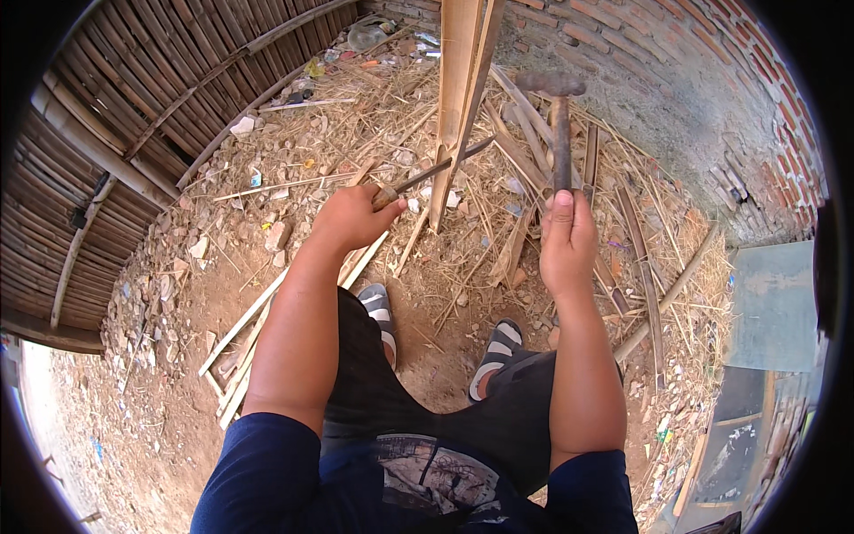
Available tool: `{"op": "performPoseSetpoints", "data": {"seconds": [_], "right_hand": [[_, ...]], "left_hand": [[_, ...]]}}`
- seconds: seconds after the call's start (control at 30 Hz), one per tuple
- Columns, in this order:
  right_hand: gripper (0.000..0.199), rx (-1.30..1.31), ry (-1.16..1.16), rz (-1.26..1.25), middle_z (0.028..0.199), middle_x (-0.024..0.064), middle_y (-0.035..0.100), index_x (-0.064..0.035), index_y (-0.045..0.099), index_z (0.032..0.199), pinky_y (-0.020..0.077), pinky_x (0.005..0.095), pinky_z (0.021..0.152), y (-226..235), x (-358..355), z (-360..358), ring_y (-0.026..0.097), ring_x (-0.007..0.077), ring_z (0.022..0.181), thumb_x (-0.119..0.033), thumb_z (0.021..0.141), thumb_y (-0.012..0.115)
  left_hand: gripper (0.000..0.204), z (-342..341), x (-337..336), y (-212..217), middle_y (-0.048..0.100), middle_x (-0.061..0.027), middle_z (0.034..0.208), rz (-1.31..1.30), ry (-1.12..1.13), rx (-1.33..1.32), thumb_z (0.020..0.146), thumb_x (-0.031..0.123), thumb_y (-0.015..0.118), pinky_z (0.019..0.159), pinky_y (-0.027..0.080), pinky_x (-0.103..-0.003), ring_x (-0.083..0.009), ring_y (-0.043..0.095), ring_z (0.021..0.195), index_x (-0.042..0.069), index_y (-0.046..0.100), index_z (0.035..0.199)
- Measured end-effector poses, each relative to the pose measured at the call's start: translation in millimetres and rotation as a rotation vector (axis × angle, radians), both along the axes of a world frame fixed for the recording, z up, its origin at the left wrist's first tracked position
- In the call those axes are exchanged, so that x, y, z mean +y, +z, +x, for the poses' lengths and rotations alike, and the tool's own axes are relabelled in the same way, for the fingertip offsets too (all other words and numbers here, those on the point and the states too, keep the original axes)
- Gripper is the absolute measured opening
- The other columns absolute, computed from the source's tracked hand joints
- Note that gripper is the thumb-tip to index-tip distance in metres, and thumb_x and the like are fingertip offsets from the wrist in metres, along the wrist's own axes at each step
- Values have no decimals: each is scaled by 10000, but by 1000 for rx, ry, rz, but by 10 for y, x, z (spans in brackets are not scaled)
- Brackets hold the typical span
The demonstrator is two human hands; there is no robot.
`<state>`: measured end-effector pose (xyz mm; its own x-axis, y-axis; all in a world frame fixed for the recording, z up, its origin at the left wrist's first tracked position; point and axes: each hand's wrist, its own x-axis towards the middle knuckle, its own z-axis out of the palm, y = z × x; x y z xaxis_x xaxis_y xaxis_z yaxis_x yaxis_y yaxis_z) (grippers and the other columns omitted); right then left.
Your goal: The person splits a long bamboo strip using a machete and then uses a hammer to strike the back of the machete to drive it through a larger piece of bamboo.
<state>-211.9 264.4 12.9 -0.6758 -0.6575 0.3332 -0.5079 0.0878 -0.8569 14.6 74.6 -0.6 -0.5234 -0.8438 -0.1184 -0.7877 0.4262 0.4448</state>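
Feet: two sandals (442, 334) with grey and white straps stand on the bare dirt ground (169, 392), below both hands.
Left hand: the left hand (351, 216) is closed in a fist; its fingers (366, 198) wrap fully around the wooden handle of a chisel (425, 176).
Chisel: the dark metal blade goes from the fist up and to the right, and its tip touches the edge of the upright wooden plank (460, 98).
Right hand: the right hand (567, 242) is closed around the lower part of the handle of a hammer (558, 120); the thumb lies along the handle, pointing up.
Hammer: it stands almost upright, with the dark head at the top, to the right of the plank and apart from it.
Plank: pale, long and narrow, it rises from the ground between the two hands to the top edge of the picture.
Ground around: thin wooden strips (258, 325) lie beside the left foot; straw, stones and bamboo pieces (663, 298) lie behind the hands.
Litter: small scraps of coloured wrappers (313, 68) lie far off near the wall; too small to tell more.
Walls: a bamboo fence (133, 116) on the left, a brick wall (712, 98) on the right.
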Motion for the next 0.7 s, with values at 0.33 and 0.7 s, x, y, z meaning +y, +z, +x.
{"op": "performPoseSetpoints", "data": {"seconds": [0.33, 0.7], "right_hand": [[437, 144, 49, 574, 802, 263, 664, -10, 564, 1030, 496, 549, 711, -451, -253, 35, 647, 486, 787, -422, 1076, 425], [414, 126, -84, -117, 709, 144, 613, -10, 559, 992, 456, 448, 616, -397, -122, -187, 622, 331, 645, -387, 1091, 419]], "left_hand": [[634, -38, -4, -16, 725, -245, 927, 1, 31, -6, 894, 627, 617, 856, 541, -494, -425, 697, 942, 7, 718, 983], [598, -110, 1, -58, 716, -231, 897, -20, -35, -25, 883, 604, 642, 824, 533, -485, -406, 690, 906, 17, 717, 969]]}}
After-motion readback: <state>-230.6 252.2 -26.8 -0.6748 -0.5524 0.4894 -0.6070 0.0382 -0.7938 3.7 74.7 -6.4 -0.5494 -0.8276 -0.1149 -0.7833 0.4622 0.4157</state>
